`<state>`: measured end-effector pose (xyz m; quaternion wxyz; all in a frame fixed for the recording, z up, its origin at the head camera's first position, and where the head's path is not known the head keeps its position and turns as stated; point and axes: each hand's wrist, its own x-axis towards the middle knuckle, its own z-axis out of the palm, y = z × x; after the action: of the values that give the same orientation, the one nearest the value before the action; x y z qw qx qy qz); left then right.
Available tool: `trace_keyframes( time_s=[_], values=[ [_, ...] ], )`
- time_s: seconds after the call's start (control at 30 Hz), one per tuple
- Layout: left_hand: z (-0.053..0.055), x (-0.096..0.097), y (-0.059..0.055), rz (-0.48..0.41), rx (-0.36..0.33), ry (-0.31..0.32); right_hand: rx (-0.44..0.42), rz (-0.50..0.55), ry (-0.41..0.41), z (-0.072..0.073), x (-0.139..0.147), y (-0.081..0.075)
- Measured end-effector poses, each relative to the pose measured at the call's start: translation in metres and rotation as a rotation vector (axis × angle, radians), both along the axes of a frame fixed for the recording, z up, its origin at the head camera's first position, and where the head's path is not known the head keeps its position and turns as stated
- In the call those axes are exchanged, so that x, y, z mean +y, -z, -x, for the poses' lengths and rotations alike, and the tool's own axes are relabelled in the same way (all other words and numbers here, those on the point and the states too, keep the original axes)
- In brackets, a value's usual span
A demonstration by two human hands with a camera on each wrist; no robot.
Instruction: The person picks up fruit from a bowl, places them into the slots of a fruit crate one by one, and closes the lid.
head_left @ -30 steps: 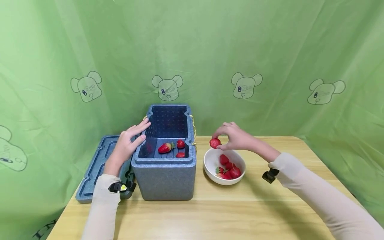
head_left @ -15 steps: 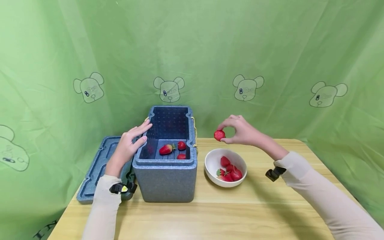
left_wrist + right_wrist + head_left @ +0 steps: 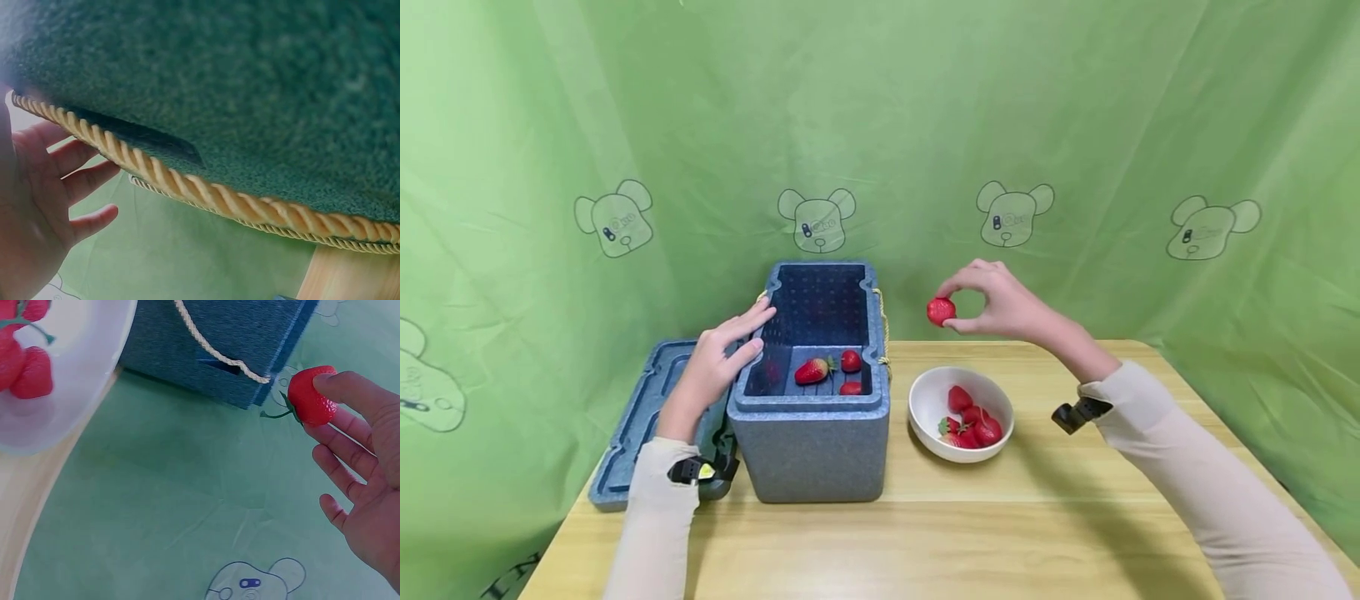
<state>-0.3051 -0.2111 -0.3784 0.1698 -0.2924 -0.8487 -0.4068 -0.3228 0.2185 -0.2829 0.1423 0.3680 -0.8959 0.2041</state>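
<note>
My right hand (image 3: pixel 1000 300) pinches a red strawberry (image 3: pixel 941 312) between thumb and fingers, up above the white bowl (image 3: pixel 928 400). In the right wrist view the strawberry (image 3: pixel 312 395) shows its green stem pointing away from the palm. Several more strawberries (image 3: pixel 973 417) lie in the bowl. With fingers spread, my left hand (image 3: pixel 715 362) rests on the left rim of the open blue-grey foam box (image 3: pixel 808 454). Inside that box are strawberries, one large (image 3: pixel 812 371) and two smaller near the right wall. A twisted yellow rope (image 3: pixel 187 184) runs along the box's side in the left wrist view.
The box's lid (image 3: pixel 632 433) lies on the wooden table (image 3: pixel 985 533), left of the box and partly behind my left forearm. A green curtain (image 3: pixel 917 125) with bear-head drawings hangs around the table's back and sides.
My right hand has lifted the strawberry higher, from just over the bowl's back rim to well above it. The left hand stays on the box rim.
</note>
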Motion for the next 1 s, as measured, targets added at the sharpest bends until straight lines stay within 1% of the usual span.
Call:
trace_keyframes(
  time_s=[0.23, 0.4, 0.57, 0.73, 0.83, 1.0],
  values=[
    [-0.001, -0.002, -0.002, 0.004, -0.022, 0.027, 0.000, 0.023, 0.004, 0.000, -0.006, -0.012],
    [-0.001, -0.003, -0.003, 0.002, -0.034, 0.041, 0.030, 0.043, -0.004, 0.001, -0.010, -0.019],
    [0.000, -0.003, -0.002, -0.006, -0.029, 0.043, 0.080, 0.051, -0.029, 0.001, -0.015, -0.026],
    [0.000, -0.003, -0.002, -0.004, -0.023, 0.038, 0.091, 0.046, -0.040, 0.000, -0.021, -0.034],
    [-0.002, -0.003, -0.002, -0.007, -0.031, 0.036, 0.098, 0.039, -0.053, 0.000, -0.025, -0.041],
    [-0.001, -0.002, -0.003, -0.013, -0.027, 0.034, 0.146, 0.027, -0.088, 0.001, -0.031, -0.049]
  ],
)
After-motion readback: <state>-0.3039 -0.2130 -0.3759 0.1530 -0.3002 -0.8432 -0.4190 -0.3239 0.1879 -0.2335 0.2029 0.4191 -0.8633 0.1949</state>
